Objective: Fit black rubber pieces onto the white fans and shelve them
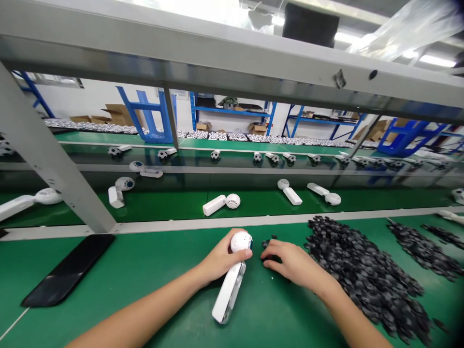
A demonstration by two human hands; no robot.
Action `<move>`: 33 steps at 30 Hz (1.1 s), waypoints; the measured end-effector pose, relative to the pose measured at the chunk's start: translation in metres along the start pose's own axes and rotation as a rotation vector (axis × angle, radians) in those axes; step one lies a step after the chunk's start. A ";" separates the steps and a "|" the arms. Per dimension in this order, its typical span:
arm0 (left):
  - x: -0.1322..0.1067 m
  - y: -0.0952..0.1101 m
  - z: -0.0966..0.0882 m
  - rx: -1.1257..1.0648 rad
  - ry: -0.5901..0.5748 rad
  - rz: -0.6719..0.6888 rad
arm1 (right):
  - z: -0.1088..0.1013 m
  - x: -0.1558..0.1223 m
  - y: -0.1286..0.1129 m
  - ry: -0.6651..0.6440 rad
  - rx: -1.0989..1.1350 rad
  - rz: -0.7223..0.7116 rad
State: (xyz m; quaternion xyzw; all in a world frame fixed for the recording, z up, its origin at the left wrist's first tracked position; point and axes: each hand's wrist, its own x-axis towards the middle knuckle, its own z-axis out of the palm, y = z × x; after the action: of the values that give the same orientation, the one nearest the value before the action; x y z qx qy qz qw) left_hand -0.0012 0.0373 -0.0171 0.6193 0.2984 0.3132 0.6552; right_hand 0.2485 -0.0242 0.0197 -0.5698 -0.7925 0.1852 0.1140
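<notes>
The left hand [219, 258] closes firmly around the round grilled head of a white handheld fan [228, 292], which lies left of the heap of small black pieces [362, 275] on the green bench [137, 275]. Its glossy plastic looks light, stiff and a little slippery, so the long handle seems the surest hold. The right hand [293, 263] curls loosely at the heap's left; whether it grips a piece is hidden.
</notes>
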 end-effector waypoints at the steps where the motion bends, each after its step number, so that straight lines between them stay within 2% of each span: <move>1: -0.001 0.001 0.001 0.000 0.022 -0.016 | 0.002 0.001 -0.001 0.013 -0.008 -0.007; 6: -0.006 0.006 0.008 0.030 0.134 -0.051 | 0.007 0.005 0.003 0.038 0.023 -0.028; 12: -0.006 0.006 0.009 0.041 0.093 -0.007 | 0.008 0.008 0.013 0.036 0.178 -0.006; 17: -0.007 0.006 0.011 -0.006 0.076 -0.009 | 0.007 0.003 0.004 0.038 0.196 0.001; 22: -0.013 0.019 0.020 -0.183 0.086 -0.032 | 0.009 0.001 -0.008 0.007 0.338 0.038; 25: -0.016 0.030 0.025 -0.224 0.093 0.017 | 0.008 0.001 -0.014 0.003 0.483 0.075; 28: -0.021 0.040 0.026 -0.131 0.116 0.126 | 0.005 0.000 -0.021 0.032 0.559 0.053; 31: -0.026 0.050 0.025 0.102 0.160 0.220 | 0.003 -0.004 -0.032 0.096 0.659 0.002; 33: -0.030 0.054 0.026 0.254 0.155 0.225 | 0.003 -0.007 -0.039 0.150 0.814 0.007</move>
State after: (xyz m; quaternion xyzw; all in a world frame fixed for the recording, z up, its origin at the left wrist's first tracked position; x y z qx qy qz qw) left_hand -0.0019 0.0003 0.0382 0.7005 0.3142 0.3910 0.5077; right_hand 0.2161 -0.0419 0.0335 -0.4927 -0.6420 0.4420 0.3869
